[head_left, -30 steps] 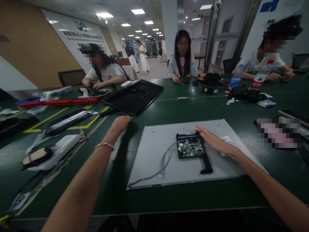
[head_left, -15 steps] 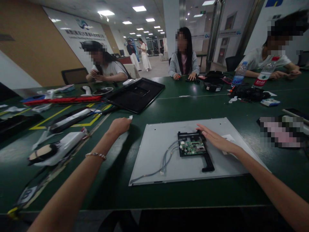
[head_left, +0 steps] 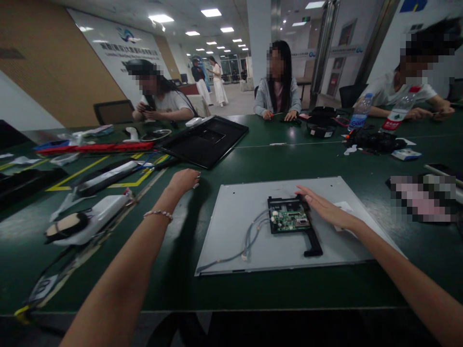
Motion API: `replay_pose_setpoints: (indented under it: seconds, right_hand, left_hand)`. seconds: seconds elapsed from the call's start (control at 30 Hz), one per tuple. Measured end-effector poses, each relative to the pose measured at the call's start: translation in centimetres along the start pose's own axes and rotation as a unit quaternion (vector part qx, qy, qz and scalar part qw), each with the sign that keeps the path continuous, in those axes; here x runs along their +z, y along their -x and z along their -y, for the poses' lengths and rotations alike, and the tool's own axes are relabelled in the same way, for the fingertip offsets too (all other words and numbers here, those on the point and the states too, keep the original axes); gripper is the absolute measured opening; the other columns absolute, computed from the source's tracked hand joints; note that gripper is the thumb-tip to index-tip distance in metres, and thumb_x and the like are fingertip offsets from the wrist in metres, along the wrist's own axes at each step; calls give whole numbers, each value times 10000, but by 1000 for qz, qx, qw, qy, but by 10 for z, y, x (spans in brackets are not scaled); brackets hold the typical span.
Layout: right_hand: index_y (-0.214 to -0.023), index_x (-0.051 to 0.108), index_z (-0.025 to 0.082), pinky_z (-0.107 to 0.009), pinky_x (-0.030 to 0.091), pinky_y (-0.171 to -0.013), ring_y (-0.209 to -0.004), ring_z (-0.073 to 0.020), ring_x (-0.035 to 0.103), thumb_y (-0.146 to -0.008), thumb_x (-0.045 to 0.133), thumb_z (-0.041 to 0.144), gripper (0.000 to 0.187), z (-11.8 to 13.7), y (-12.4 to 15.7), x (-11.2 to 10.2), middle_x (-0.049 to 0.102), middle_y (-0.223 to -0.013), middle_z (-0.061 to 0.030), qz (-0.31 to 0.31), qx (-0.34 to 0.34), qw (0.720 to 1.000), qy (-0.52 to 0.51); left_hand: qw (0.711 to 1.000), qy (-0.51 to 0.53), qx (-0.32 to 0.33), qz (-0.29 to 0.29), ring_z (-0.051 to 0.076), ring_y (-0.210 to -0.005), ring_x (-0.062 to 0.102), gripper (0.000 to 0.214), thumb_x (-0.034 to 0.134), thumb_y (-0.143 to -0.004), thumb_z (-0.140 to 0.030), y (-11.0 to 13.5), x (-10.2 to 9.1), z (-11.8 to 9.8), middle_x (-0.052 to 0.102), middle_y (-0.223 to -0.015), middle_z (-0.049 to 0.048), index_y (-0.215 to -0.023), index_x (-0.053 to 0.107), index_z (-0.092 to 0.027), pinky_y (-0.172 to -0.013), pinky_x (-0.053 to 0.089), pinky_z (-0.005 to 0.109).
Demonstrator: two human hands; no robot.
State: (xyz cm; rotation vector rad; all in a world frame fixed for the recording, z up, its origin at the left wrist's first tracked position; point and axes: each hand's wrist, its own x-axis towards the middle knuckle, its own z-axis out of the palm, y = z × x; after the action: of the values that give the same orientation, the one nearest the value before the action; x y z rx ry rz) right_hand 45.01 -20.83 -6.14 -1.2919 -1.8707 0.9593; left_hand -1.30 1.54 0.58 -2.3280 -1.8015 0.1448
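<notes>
A light grey flat panel [head_left: 224, 226] lies on the green table. On it sits a black plastic bracket [head_left: 314, 243] carrying a green circuit board [head_left: 289, 220], with grey cables [head_left: 249, 236] running off to the left. My right hand [head_left: 323, 208] is stretched out over the panel, fingers straight, fingertips at the bracket's upper right corner. Left of the panel, above the table, my left hand [head_left: 183, 182] is closed, fingers bent, with a small white piece [head_left: 196, 185] showing at its fingertips. What exactly that piece is I cannot make out.
A black monitor casing [head_left: 206, 142] lies beyond my left hand. White and black devices [head_left: 97, 219] lie to the left. Bottles [head_left: 360, 113], a black bundle [head_left: 374, 140] and phones [head_left: 419, 197] are on the right. Several people sit across the table.
My left hand has shifted slightly right and up, its fingers turning downward with the white piece. My right hand stays by the bracket.
</notes>
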Motion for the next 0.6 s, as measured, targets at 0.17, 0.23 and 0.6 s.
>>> replay_pose_setpoints:
  seconds: [0.17, 0.23, 0.6]
  right_hand:
    - [-1515, 281, 327, -473, 164, -1211, -1432, -227, 327, -980, 298, 602, 602, 3, 0, 1, 440, -1513, -39, -6, -2, 1000, -4]
    - [-1516, 284, 317, -465, 168, -1211, -1434, -227, 323, -978, 297, 608, 612, 4, 0, 1, 438, -1514, -43, -7, 1, 1000, -3]
    - [-1514, 284, 328, -473, 166, -1209, -1431, -230, 329, -971, 294, 628, 621, 9, 1, -1, 437, -1515, -34, -5, 12, 1000, -6]
  left_hand:
    - [999, -51, 2, 9, 271, -950, 650, 238, 485, -869, -155, -9, 3, -1, 710, -1010, 157, -901, 719, -132, -813, 454, 312]
    - [998, -60, -4, 7, 280, -948, 650, 266, 462, -878, -155, -9, 4, -2, 708, -1021, 163, -917, 724, -131, -805, 453, 323]
    - [1000, 5, 18, 24, 280, -1034, 637, 421, 510, -816, -267, -15, 14, 17, 699, -1158, 114, -1182, 693, -167, -858, 455, 304]
